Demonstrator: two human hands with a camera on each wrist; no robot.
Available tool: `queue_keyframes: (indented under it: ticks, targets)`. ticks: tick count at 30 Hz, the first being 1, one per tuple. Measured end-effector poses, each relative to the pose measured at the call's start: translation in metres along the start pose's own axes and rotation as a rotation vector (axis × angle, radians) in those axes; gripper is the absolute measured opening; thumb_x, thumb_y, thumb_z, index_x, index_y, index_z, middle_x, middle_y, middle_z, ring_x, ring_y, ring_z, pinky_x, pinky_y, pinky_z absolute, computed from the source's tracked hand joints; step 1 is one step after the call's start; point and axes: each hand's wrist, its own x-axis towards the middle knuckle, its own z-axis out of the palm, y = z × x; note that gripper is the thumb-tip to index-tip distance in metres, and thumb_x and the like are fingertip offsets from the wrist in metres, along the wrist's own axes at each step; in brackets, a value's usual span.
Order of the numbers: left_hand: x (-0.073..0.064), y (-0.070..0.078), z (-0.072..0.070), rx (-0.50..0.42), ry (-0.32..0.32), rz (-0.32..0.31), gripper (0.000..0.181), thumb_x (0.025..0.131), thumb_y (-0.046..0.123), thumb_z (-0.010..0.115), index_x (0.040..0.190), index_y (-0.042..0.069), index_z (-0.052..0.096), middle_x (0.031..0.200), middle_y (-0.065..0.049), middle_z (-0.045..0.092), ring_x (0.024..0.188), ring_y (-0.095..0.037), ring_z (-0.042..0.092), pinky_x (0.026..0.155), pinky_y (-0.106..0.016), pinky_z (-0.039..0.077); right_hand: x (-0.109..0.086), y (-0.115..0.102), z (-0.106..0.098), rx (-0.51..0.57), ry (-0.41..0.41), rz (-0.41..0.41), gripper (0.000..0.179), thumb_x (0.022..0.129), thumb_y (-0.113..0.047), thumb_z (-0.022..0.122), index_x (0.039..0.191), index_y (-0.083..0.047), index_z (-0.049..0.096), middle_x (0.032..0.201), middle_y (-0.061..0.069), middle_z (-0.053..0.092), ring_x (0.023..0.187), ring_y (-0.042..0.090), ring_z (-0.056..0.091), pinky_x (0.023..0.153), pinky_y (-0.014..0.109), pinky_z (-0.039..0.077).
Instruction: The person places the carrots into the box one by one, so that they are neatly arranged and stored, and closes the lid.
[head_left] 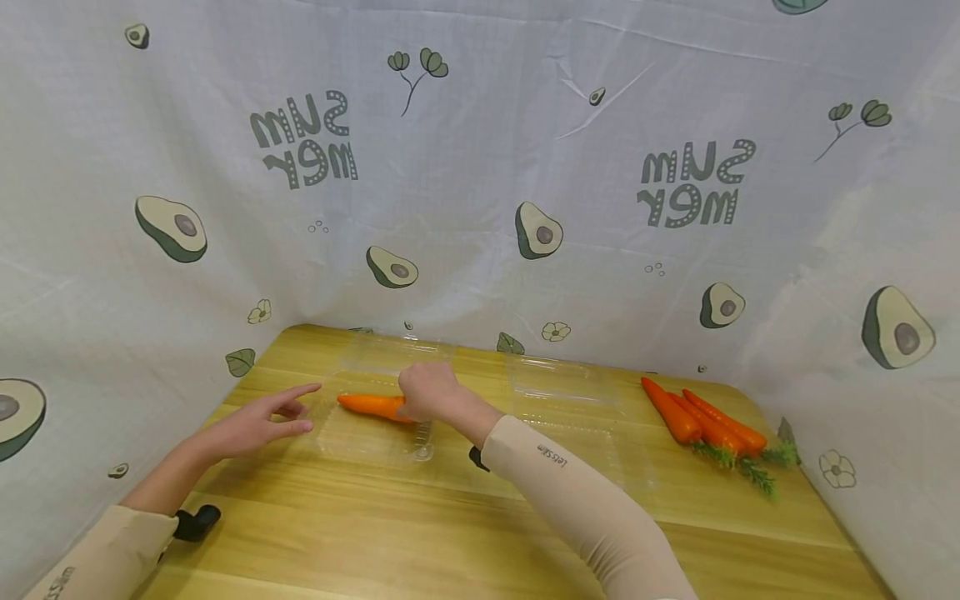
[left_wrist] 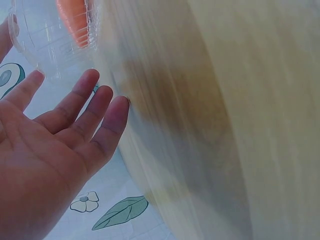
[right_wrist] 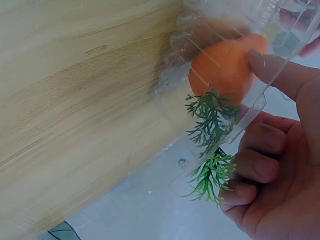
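A carrot [head_left: 371,405] lies at the front half of an open clear plastic container [head_left: 345,443] on a wooden bench [head_left: 360,533], its thick end in the grip of a person's right hand [head_left: 433,392] and its tapered tip pointing toward the left hand [head_left: 258,425]. Whether it rests fully on the container's floor cannot be told. The left hand, fingers loosely spread and holding nothing, waits just beside the container's left edge; whether a fingertip touches the plastic is unclear.

The right wrist view reveals what the head view hides behind the knuckles: the carrot's feathery green top [right_wrist: 212,170] and the thumb pressed to the orange flesh, the lower fingers curled. The left wrist view shows the open palm, with the carrot's tip seen through ribbed plastic. The head view alone takes in a second clear container [head_left: 558,363] and, at far right, three more carrots [head_left: 705,421], set before a curtain [head_left: 465,167] printed with avocados.
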Motion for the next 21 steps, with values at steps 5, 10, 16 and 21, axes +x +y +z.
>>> queue_keyframes:
  ticks: [5,10,16,21]
  targets:
    - [0.0,0.0011,-0.0001,-0.004,-0.004,0.004,0.067,0.102,0.029,0.06,0.157,0.004,0.031,0.135,-0.027,0.055,0.126,-0.043,0.052,0.098,-0.058,0.045,0.0,-0.0011,-0.0001,-0.001,-0.013,-0.004,0.04,0.088,-0.05,0.07,0.066,-0.02,0.054,0.065,-0.006,0.045,0.059,0.012,0.048,0.05,0.032,0.041]
    - [-0.0002,0.0028,0.0001,-0.006,-0.006,0.012,0.066,0.102,0.028,0.06,0.157,0.003,0.032,0.134,-0.027,0.056,0.126,-0.042,0.053,0.097,-0.057,0.046,0.0002,-0.0031,0.0004,0.004,-0.006,-0.01,0.038,0.089,-0.052,0.068,0.072,-0.02,0.059,0.066,-0.006,0.05,0.059,0.012,0.051,0.052,0.031,0.044]
    - [0.0001,0.0042,0.0002,-0.008,-0.007,0.022,0.067,0.102,0.028,0.061,0.157,0.003,0.031,0.134,-0.026,0.056,0.125,-0.042,0.053,0.096,-0.056,0.046,-0.0016,-0.0041,0.0,0.022,0.019,-0.025,0.036,0.09,-0.051,0.069,0.074,-0.02,0.061,0.066,-0.006,0.048,0.058,0.013,0.049,0.054,0.031,0.043]
    - [0.0002,0.0025,0.0006,-0.013,-0.011,0.006,0.068,0.102,0.029,0.06,0.158,0.005,0.03,0.137,-0.028,0.054,0.128,-0.044,0.051,0.098,-0.059,0.045,-0.0068,-0.0001,-0.0043,0.051,0.034,-0.04,0.038,0.091,-0.049,0.068,0.07,-0.019,0.057,0.062,-0.006,0.04,0.056,0.012,0.043,0.05,0.029,0.037]
